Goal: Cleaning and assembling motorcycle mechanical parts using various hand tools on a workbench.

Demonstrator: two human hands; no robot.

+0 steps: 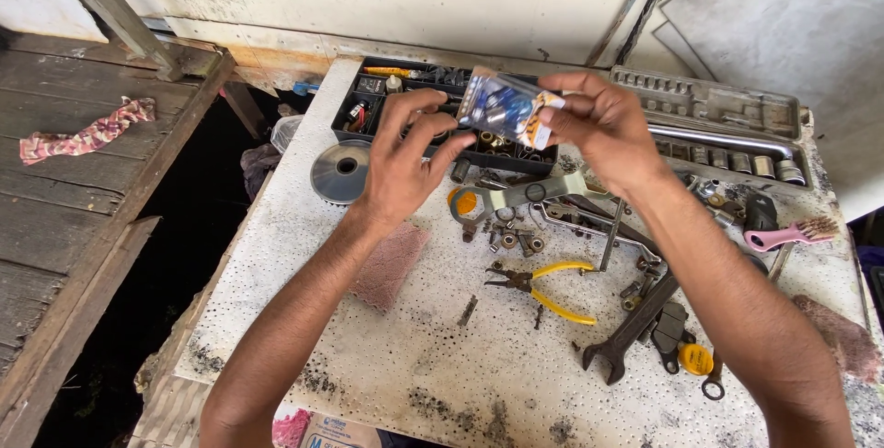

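Both hands are raised over a cluttered white worktop [442, 365]. My right hand [603, 126] pinches a small clear plastic packet [506, 109] with blue and orange print, held above a black organiser tray. My left hand [405, 158] is at the packet's left end, fingers curled around its edge. Small shiny parts show inside the packet. Below the hands lie a flat grey wrench [520, 195] with an orange ring and several small nuts.
A black parts tray [433, 103] sits at the back, a grey socket set case [718, 130] at the back right. Yellow-handled pliers [548, 287], a black spanner [635, 324], a pink brush [787, 232], a round metal disc [341, 172] and a reddish cloth [391, 264] lie about. Wooden planks stand left.
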